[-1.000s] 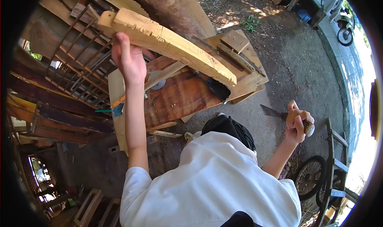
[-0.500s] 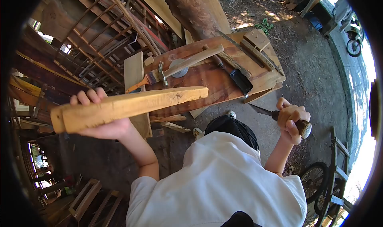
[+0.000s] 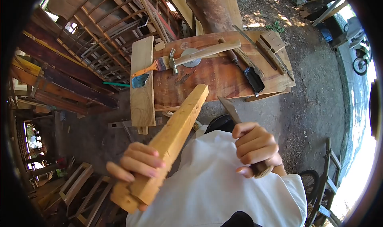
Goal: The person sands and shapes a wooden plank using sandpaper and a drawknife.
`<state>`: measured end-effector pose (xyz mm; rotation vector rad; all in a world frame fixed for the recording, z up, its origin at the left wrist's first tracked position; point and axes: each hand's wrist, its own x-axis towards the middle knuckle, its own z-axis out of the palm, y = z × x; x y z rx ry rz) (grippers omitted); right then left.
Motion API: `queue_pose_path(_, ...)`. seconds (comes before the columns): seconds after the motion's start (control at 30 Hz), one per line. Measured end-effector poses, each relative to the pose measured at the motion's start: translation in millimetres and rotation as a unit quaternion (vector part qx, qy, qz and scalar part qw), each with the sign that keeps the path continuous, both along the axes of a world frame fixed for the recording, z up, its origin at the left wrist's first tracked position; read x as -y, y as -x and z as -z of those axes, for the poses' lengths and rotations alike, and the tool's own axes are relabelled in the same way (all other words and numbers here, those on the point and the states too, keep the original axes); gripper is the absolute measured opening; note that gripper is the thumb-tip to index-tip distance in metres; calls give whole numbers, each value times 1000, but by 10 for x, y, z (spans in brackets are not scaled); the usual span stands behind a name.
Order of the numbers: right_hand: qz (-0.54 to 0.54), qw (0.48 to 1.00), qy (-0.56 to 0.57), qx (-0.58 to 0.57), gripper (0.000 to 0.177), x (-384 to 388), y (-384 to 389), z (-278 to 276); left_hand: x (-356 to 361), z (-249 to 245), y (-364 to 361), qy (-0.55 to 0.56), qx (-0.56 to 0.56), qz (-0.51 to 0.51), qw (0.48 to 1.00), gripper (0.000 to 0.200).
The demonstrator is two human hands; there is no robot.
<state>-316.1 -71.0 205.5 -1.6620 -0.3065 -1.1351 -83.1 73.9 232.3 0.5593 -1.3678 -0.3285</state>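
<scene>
My left hand (image 3: 139, 161) is closed around the lower part of a tapered wooden leg (image 3: 181, 125), which has a notched block at its wide end. The leg slants up and right in front of my shirt, its narrow end near the bench edge. My right hand (image 3: 257, 147) grips a chisel (image 3: 230, 109) by its wooden handle, the handle's butt showing below my fist. The blade points up and left, its tip close to the leg's narrow end but apart from it.
On the wooden bench (image 3: 167, 89) lie a hammer (image 3: 207, 53), an orange-handled brush (image 3: 149, 67), a round grey disc (image 3: 186, 63), a black scoop-shaped tool (image 3: 253, 81) and wood strips. Wooden frames lean at left. A bicycle wheel (image 3: 311, 187) stands at lower right.
The wooden leg has swung from nearly level to a steep slant, my left hand dropping inward. My right hand has moved left with the chisel, bringing it nearer the leg.
</scene>
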Motion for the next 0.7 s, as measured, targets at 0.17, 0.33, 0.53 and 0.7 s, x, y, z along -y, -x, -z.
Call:
queue_pose_path(0.17,-56,998,36,-3,39,-41,-213,10,-29,-38,257,3,64,29,998,59)
queue_pose_path(0.33,-91,995,29,12,37,-125,-280,-55,-54,-52,214,-18,99,88,991,17)
queue_pose_path(0.53,-126,990,46,28,36,-205,-365,-133,-73,-22,309,-12,82,74,994,7)
queue_pose_path(0.7,-79,996,29,-31,34,-113,-560,61,-135,-13,233,-23,85,94,992,6)
